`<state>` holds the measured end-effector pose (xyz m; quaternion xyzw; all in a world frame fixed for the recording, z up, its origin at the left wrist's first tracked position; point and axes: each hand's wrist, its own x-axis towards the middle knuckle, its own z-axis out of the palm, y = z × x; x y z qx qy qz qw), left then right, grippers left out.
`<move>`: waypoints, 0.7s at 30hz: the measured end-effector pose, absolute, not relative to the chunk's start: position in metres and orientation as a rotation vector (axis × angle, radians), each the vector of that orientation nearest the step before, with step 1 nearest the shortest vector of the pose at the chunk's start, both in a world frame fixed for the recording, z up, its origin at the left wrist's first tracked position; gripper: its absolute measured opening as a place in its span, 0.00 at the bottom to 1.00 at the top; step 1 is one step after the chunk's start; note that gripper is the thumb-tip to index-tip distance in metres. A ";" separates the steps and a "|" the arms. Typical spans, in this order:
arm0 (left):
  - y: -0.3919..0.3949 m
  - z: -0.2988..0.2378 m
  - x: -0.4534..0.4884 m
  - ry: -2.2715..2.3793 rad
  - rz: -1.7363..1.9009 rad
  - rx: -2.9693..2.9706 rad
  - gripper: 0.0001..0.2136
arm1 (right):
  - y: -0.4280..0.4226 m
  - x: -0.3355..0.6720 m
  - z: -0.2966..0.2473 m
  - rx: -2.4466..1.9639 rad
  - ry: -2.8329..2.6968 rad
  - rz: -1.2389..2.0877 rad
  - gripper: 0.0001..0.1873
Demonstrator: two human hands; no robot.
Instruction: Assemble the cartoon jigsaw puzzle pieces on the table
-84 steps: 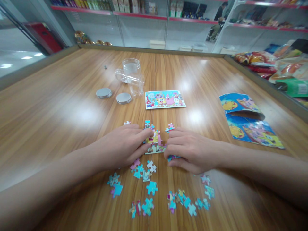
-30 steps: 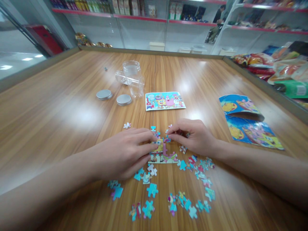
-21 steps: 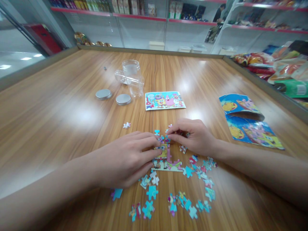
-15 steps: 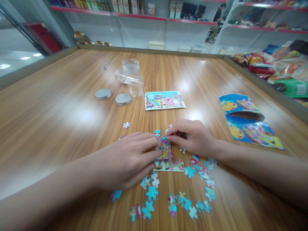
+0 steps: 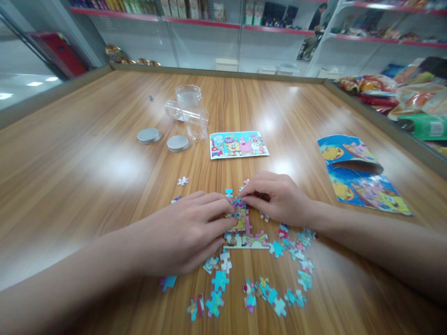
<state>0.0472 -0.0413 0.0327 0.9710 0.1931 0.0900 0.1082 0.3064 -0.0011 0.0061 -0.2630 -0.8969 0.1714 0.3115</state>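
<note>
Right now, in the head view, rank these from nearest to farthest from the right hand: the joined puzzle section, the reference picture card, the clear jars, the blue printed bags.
1. Joined puzzle section: touching the right hand at its fingertips, just to its left.
2. Reference picture card: beyond the hand, mid-table.
3. Blue printed bags: off to the right; too close to the card to rank firmly.
4. Clear jars: far left, farthest.

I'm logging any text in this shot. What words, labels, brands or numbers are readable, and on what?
None can be read.
Reference picture: cartoon figures only, no legible words.
Blue printed bags: print too blurred.
Shelf packages: labels too small.
Green packet: label blurred.
</note>
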 end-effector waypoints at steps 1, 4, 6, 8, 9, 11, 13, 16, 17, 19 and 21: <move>-0.041 0.032 0.047 0.572 0.264 2.856 0.14 | -0.001 0.307 0.006 -0.682 -2.377 0.451 0.04; -0.041 0.032 0.047 0.577 0.253 2.840 0.13 | 0.000 0.307 0.005 -0.663 -2.403 0.464 0.04; -0.041 0.032 0.047 0.580 0.247 2.828 0.13 | 0.000 0.307 0.004 -0.655 -2.416 0.472 0.04; -0.042 0.032 0.048 0.593 0.243 2.822 0.13 | 0.000 0.307 0.004 -0.649 -2.413 0.470 0.04; -0.042 0.032 0.048 0.601 0.239 2.822 0.13 | -0.001 0.307 0.005 -0.650 -2.407 0.470 0.04; -0.042 0.032 0.048 0.597 0.240 2.835 0.12 | -0.002 0.306 0.006 -0.662 -2.378 0.473 0.04; -0.040 0.032 0.047 0.582 0.256 2.857 0.12 | -0.003 0.306 0.007 -0.669 -2.338 0.491 0.04; -0.036 0.030 0.044 0.593 0.307 2.877 0.11 | -0.005 0.307 0.011 -0.659 -2.308 0.544 0.05; -0.035 0.030 0.043 0.603 0.324 2.877 0.11 | -0.006 0.307 0.012 -0.659 -2.307 0.559 0.05; -0.033 0.029 0.042 0.605 0.353 2.878 0.11 | -0.007 0.309 0.013 -0.654 -2.306 0.582 0.05; -0.032 0.029 0.042 0.597 0.369 2.879 0.12 | -0.007 0.310 0.013 -0.621 -2.317 0.595 0.05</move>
